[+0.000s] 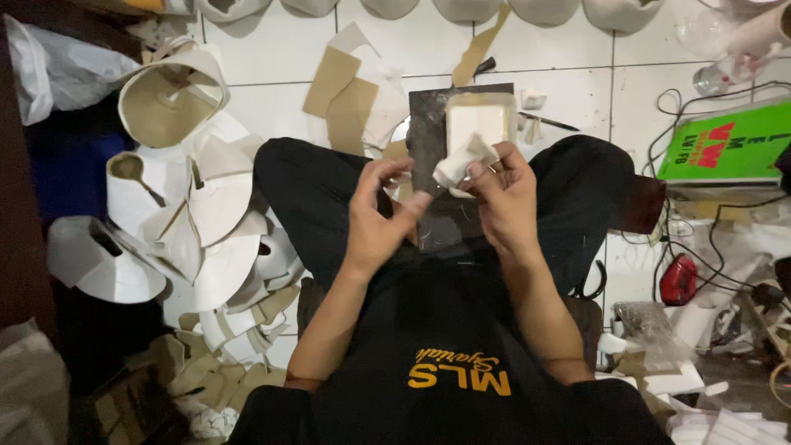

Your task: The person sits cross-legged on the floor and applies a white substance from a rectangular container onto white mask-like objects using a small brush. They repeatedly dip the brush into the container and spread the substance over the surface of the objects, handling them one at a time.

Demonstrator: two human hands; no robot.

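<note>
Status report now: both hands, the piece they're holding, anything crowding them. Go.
Right hand pinching small white folded piece. Left hand beside it, fingertip touching the piece's lower end. Both above dark board on lap. White shaped pieces piled at left, clear of hands.

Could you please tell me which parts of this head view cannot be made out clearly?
- Underside of the small white piece: covered by the fingers of the right hand.
- Left hand fingertips: blurred, so contact with the piece is unclear.
- Dark board: its near part is hidden behind both hands.
- Row of pale rounded shapes: cut off by the top edge.
- Tangle of cables at right: too dim to trace.
</note>
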